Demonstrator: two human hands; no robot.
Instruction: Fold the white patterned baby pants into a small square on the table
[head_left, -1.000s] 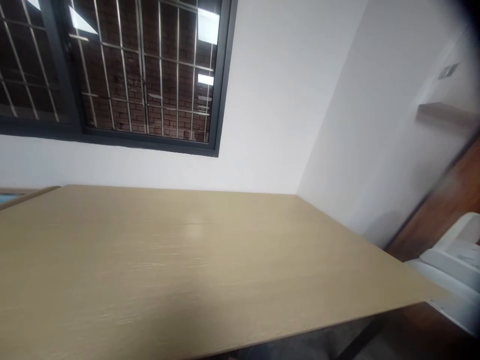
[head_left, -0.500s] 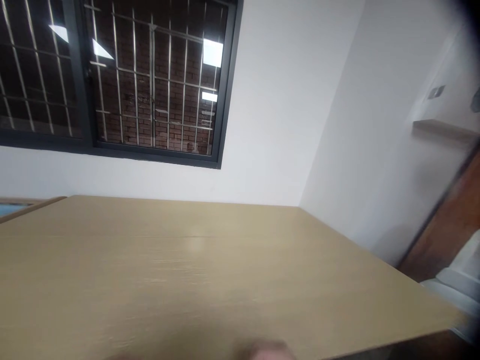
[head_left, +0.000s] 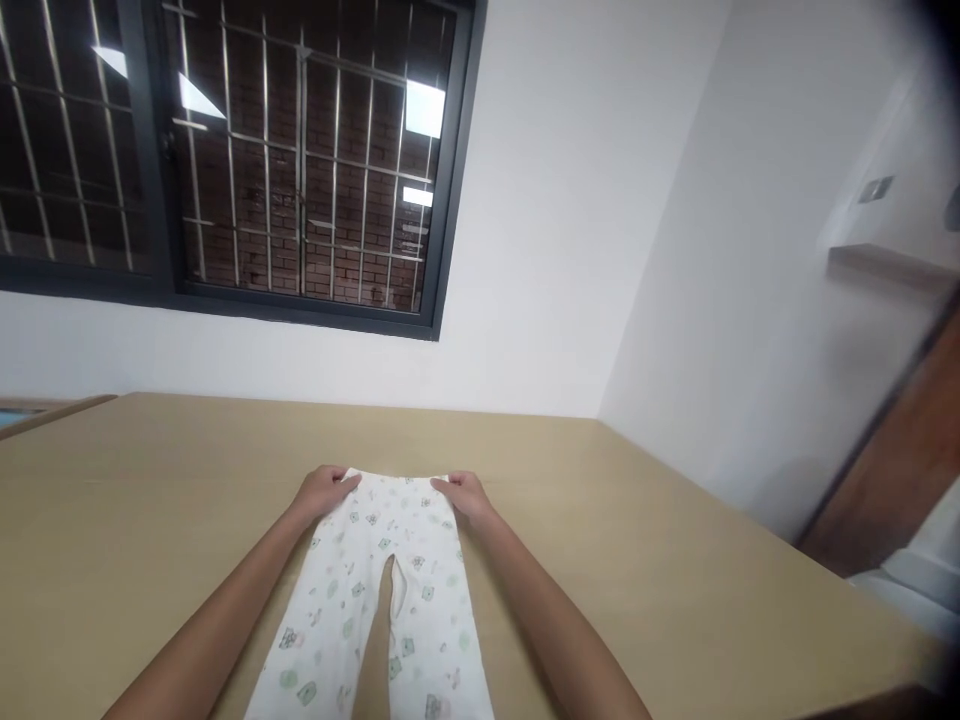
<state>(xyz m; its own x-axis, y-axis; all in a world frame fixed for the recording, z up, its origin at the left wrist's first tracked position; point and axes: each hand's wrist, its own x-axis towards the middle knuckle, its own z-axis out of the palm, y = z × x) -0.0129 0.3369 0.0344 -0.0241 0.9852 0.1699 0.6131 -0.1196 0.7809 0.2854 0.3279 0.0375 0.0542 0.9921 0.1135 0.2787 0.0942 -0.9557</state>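
Observation:
A pair of white pants (head_left: 409, 520) with a small green and grey animal print stretches from the middle of the table down past the bottom edge of the view. Its waistband is at the far end and the two legs point toward me. My left hand (head_left: 327, 490) pinches the left corner of the waistband, thumb on top. At the right corner, my right hand (head_left: 463, 494) grips the waistband the same way. The waistband is drawn fairly straight between them. The lower ends of the legs are out of view.
The pants are over a wide light-wood table (head_left: 637, 560). Behind it stand a white wall (head_left: 555, 200) and a dark-framed barred window (head_left: 300, 170). A wooden-edged item (head_left: 60, 408) borders the table at the far left. A brown door-like panel (head_left: 892, 440) is at the right.
Both hands have come up from the bottom edge to the middle of the table. The pants, out of sight before, are now spread out between them.

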